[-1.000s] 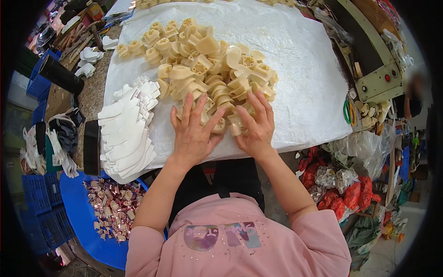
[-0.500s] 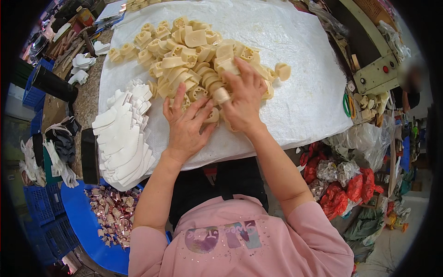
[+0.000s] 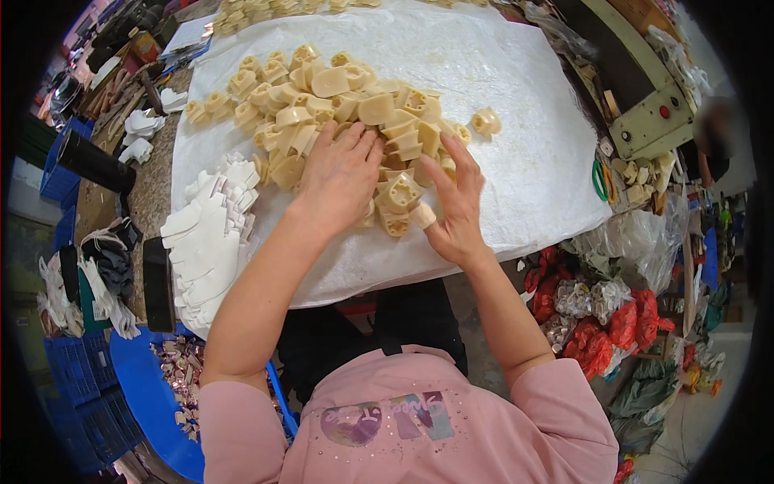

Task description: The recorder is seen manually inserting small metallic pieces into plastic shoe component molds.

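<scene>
A heap of cream moulded pieces (image 3: 329,82), curved and hollow with small holes in their ends, lies across the white sheet; they look like shoe heels. My left hand (image 3: 343,173) rests against the near side of the heap, fingers stretched and tips partly hidden among the pieces. To its right, my right hand (image 3: 458,208) has its thumb and fingers spread beside the heap's near right edge. A tan wrap (image 3: 422,215) covers the right thumb's tip. Between the hands sit a few pieces, one with its holed end (image 3: 401,194) facing up. Neither hand grips a piece.
Stacked white flat pieces (image 3: 205,242) lie at the left, beside a dark phone-like slab (image 3: 158,284). A blue tub (image 3: 141,395) of shiny pinkish pieces stands below. A single cream piece (image 3: 486,121) lies right of the heap. A green machine (image 3: 653,121) stands far right.
My left hand has moved forward and right into the heap. My right hand has drawn back to the right with its fingers spreading. Several pieces have shifted, and the lone piece has turned.
</scene>
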Demonstrator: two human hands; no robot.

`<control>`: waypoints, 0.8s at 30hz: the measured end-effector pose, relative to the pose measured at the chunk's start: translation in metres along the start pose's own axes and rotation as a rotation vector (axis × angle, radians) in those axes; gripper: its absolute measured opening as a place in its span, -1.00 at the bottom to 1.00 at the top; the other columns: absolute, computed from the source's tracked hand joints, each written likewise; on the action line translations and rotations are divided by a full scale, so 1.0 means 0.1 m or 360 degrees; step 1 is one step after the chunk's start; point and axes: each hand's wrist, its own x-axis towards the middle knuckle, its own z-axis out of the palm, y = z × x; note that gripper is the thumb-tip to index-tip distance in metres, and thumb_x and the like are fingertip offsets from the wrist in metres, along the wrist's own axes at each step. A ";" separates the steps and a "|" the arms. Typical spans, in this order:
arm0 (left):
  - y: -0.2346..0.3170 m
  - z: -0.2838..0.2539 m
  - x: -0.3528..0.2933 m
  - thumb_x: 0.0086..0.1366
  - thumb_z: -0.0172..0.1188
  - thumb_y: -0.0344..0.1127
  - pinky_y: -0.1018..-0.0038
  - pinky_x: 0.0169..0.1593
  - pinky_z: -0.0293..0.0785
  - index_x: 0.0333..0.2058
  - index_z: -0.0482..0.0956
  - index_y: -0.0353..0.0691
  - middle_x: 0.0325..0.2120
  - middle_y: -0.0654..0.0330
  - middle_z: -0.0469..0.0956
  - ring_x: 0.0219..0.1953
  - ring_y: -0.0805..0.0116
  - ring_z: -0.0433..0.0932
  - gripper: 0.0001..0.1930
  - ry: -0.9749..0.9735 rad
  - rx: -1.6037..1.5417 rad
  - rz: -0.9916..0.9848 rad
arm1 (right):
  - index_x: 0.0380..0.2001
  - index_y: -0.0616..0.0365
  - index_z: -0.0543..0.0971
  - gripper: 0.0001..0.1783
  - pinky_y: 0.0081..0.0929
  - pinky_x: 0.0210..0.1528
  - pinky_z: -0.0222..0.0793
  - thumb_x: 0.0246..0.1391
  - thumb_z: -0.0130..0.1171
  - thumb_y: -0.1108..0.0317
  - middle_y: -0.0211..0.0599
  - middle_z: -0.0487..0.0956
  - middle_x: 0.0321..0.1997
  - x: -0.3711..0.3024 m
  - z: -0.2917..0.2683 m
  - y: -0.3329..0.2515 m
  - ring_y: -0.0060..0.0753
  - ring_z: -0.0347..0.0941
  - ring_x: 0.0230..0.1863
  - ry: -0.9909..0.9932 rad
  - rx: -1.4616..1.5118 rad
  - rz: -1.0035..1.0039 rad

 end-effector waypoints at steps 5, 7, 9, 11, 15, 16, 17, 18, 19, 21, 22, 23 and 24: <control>0.01 -0.09 0.24 -0.08 0.23 -0.27 0.16 0.07 0.20 -0.21 0.56 -0.14 -0.13 0.19 0.47 0.05 0.34 0.35 -0.64 -0.0635 -0.0366 -0.0006 | 0.12 -0.03 0.40 -0.40 0.01 0.31 -0.26 0.00 0.11 0.03 -0.07 0.09 0.33 0.33 0.37 -0.16 -0.03 -0.02 0.34 0.0217 0.0753 0.0257; 0.01 -0.15 0.20 -0.16 0.27 -0.36 0.19 0.05 0.22 -0.28 0.59 -0.10 -0.18 0.16 0.46 0.00 0.30 0.38 -0.66 -0.0420 -0.0600 0.0007 | 0.14 0.01 0.37 -0.43 -0.07 0.31 -0.19 0.02 0.12 0.15 -0.07 0.17 0.29 0.38 0.42 -0.13 -0.04 0.02 0.32 0.0272 0.0457 0.0139; 0.02 -0.19 0.16 -0.25 0.29 -0.50 0.23 0.08 0.25 -0.23 0.55 -0.07 -0.18 0.13 0.43 0.00 0.21 0.37 -0.54 -0.0299 -0.0625 0.0084 | 0.14 0.06 0.34 -0.43 -0.18 0.28 -0.03 0.02 0.12 0.24 -0.08 0.30 0.19 0.37 0.42 -0.02 -0.10 0.13 0.27 0.0331 0.1048 0.0408; -0.11 -0.20 0.12 -0.20 0.31 -0.53 0.30 0.06 0.30 -0.17 0.51 -0.09 -0.14 0.16 0.42 0.00 0.22 0.39 -0.51 -0.0163 -0.0811 0.0024 | 0.12 0.10 0.33 -0.43 -0.27 0.22 0.11 -0.01 0.13 0.33 -0.13 0.40 0.07 0.38 0.31 0.02 -0.18 0.24 0.20 0.0335 0.1352 0.0587; -0.29 -0.38 0.13 -0.08 0.28 -0.59 0.41 -0.03 0.42 -0.07 0.44 -0.13 -0.11 0.20 0.43 -0.02 0.29 0.43 -0.48 0.0304 -0.1925 -0.0754 | 0.08 0.13 0.36 -0.47 -0.30 0.17 0.20 -0.05 0.11 0.52 -0.17 0.42 0.03 0.33 0.25 0.11 -0.21 0.33 0.10 0.0609 0.1727 0.0591; -0.37 -0.35 0.14 0.02 0.26 -0.53 0.47 -0.07 0.42 -0.02 0.41 -0.15 -0.17 0.23 0.46 -0.05 0.39 0.45 -0.52 0.0476 -0.1982 -0.0743 | 0.09 0.12 0.34 -0.46 -0.29 0.19 0.19 -0.03 0.13 0.50 -0.16 0.41 0.05 0.31 0.18 0.12 -0.19 0.31 0.12 0.0544 0.1388 0.0440; -0.39 -0.36 0.13 0.02 0.26 -0.53 0.47 -0.07 0.42 -0.02 0.41 -0.15 -0.17 0.23 0.46 -0.05 0.39 0.45 -0.52 0.0480 -0.1977 -0.0751 | 0.11 0.11 0.33 -0.44 -0.28 0.20 0.19 -0.02 0.15 0.47 -0.16 0.39 0.07 0.29 0.13 0.11 -0.17 0.30 0.13 0.0476 0.1049 0.0289; -0.41 -0.40 0.12 0.11 0.23 -0.42 0.46 -0.07 0.43 0.01 0.39 -0.17 -0.16 0.21 0.46 -0.09 0.40 0.46 -0.55 0.0508 -0.2392 -0.0827 | 0.11 0.11 0.33 -0.44 -0.28 0.20 0.19 -0.02 0.15 0.47 -0.16 0.39 0.07 0.30 0.08 0.08 -0.17 0.30 0.13 0.0472 0.1055 0.0284; -0.42 -0.42 0.10 0.20 0.19 -0.31 0.45 -0.07 0.44 0.05 0.37 -0.20 -0.14 0.19 0.47 -0.12 0.41 0.48 -0.56 0.0534 -0.2808 -0.0897 | 0.14 0.08 0.32 -0.40 -0.27 0.21 0.18 -0.03 0.18 0.44 -0.15 0.36 0.11 0.30 0.04 0.06 -0.14 0.27 0.16 0.0394 0.0951 0.0218; -0.44 -0.33 0.08 0.24 0.15 -0.18 0.46 -0.10 0.45 0.04 0.38 -0.21 -0.14 0.20 0.47 -0.14 0.42 0.48 -0.57 0.0558 -0.3106 -0.0976 | 0.16 0.05 0.30 -0.37 -0.25 0.21 0.18 -0.03 0.22 0.41 -0.15 0.33 0.14 0.31 0.04 0.02 -0.12 0.24 0.18 0.0313 0.0851 0.0146; -0.45 -0.31 0.08 0.28 0.11 -0.06 0.46 -0.13 0.45 0.02 0.38 -0.22 -0.14 0.21 0.47 -0.16 0.44 0.48 -0.55 0.0574 -0.3410 -0.1044 | 0.18 0.02 0.29 -0.34 -0.24 0.20 0.20 -0.04 0.24 0.39 -0.16 0.28 0.18 0.30 0.07 0.02 -0.11 0.22 0.19 0.0272 0.0813 0.0151; -0.45 -0.28 0.09 0.28 0.11 -0.06 0.46 -0.13 0.45 0.02 0.38 -0.22 -0.14 0.21 0.47 -0.16 0.44 0.48 -0.55 0.0580 -0.3408 -0.1047 | 0.20 -0.01 0.28 -0.31 -0.23 0.19 0.22 -0.05 0.26 0.37 -0.16 0.23 0.22 0.30 0.09 0.01 -0.09 0.20 0.21 0.0231 0.0774 0.0157; -0.38 -0.30 0.16 0.30 0.06 0.00 0.48 -0.15 0.45 -0.01 0.40 -0.22 -0.15 0.20 0.49 -0.20 0.44 0.49 -0.55 0.0595 -0.3435 -0.1107 | 0.20 -0.01 0.28 -0.31 -0.23 0.19 0.22 -0.05 0.26 0.37 -0.16 0.23 0.22 0.33 0.09 -0.01 -0.09 0.20 0.21 0.0226 0.0776 0.0157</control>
